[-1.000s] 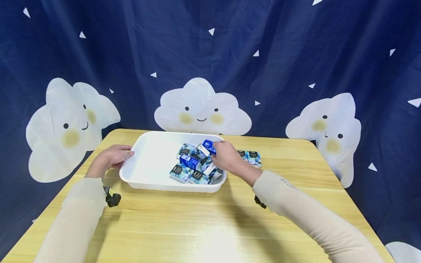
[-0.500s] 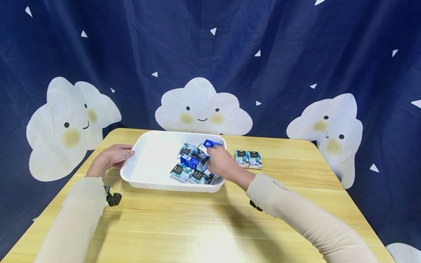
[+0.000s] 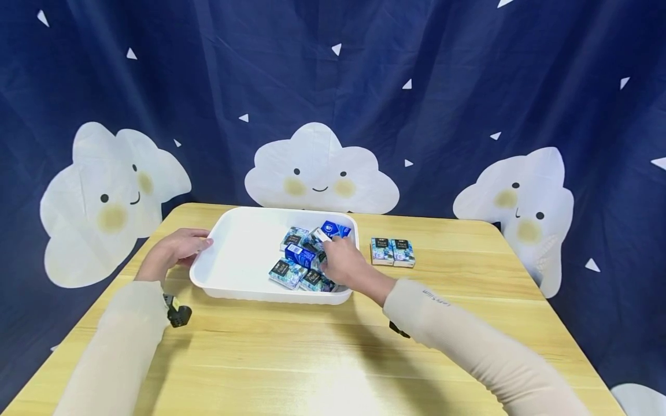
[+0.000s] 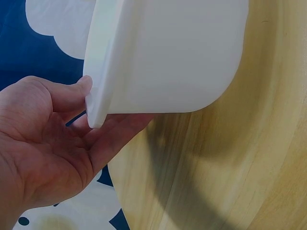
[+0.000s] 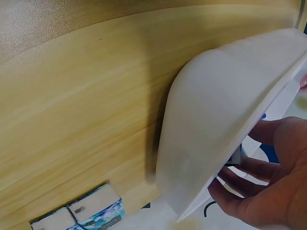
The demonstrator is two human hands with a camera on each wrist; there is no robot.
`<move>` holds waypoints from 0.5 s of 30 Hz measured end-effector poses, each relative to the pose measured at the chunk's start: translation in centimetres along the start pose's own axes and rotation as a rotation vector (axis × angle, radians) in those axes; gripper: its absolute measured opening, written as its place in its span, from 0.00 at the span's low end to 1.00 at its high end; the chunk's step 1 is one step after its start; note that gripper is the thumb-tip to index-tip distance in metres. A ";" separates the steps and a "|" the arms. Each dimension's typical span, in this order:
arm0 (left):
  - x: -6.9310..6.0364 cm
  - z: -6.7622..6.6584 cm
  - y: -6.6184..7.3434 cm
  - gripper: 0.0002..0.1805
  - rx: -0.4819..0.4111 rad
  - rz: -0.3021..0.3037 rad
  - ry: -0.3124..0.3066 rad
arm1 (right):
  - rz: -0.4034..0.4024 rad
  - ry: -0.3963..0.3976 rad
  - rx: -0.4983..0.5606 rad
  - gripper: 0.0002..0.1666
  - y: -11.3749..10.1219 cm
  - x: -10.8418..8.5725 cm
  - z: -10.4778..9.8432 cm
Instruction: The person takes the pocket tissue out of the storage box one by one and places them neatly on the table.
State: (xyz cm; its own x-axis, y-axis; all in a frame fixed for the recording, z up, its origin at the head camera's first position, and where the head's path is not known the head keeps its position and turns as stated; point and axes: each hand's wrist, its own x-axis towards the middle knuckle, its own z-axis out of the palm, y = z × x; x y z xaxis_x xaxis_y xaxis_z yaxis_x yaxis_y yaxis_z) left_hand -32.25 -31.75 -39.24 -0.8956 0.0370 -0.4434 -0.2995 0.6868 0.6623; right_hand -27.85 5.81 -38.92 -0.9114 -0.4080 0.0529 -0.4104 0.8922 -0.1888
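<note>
Our right hand [image 3: 344,263] reaches into the right end of the white tray [image 3: 270,296].
Tissue packets [image 3: 288,273] lie just left of it, its hold we cannot tell; our left hand [image 3: 179,245] grips the left rim.

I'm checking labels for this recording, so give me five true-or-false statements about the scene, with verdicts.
1. The left hand holds the white tray by its edge. True.
2. Two packs lie on the table outside the tray. True.
3. The right hand rests on the tabletop. False: it reaches into the tray.
4. The heap of packs fills the tray's left end. False: it lies toward the right end.
5. The curtain shows white clouds. True.
</note>
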 end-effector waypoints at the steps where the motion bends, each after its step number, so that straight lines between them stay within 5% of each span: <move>1: 0.0 0.0 0.0 0.33 -0.001 -0.001 0.000 | 0.001 -0.002 -0.003 0.19 0.0 0.0 0.1; 10: 0.1 0.1 -0.1 0.32 0.007 -0.008 0.006 | 0.045 -0.051 -0.027 0.36 -0.4 0.0 0.5; 15: 0.0 0.1 0.0 0.32 0.005 -0.006 0.006 | 0.041 -0.058 -0.028 0.37 -0.4 0.0 0.6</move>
State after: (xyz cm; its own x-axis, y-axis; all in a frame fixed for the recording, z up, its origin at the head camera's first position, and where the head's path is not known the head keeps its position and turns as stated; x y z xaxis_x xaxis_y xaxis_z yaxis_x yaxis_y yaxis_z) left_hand -32.25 -31.71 -39.35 -0.8957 0.0291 -0.4437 -0.3027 0.6909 0.6565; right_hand -27.66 5.29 -39.46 -0.9247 -0.3805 -0.0115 -0.3738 0.9132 -0.1621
